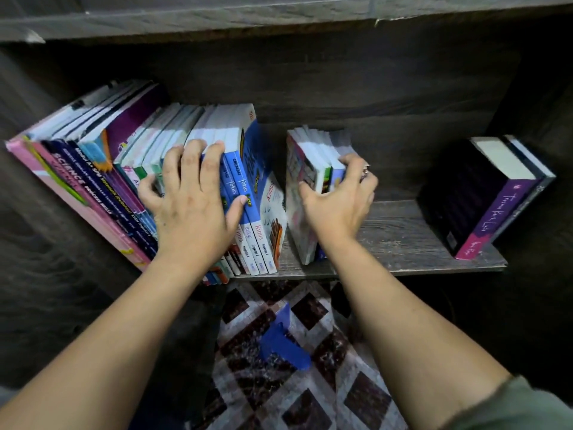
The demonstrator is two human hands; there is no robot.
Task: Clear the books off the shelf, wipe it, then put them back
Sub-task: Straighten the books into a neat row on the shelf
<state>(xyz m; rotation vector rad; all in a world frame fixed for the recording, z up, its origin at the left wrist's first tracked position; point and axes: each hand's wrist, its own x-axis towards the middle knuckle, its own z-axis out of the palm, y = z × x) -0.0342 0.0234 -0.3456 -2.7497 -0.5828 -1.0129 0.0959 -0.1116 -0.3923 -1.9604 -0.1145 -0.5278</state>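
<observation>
A: Where are the books sitting?

B: On the shelf (400,240), in three lots; the left hand (193,193) is curling over the tops of the big row of books (130,169), while the right hand (339,197) is clamping a small bundle (307,193) standing apart; two dark books (490,193) are waiting at the far right

A: How are they going to handle?

B: Thin glossy paperbacks, floppy and slippery, heavy together; squeezing both ends of a few is looking safest; the bundle is blurring, so its count is probably three or four
</observation>
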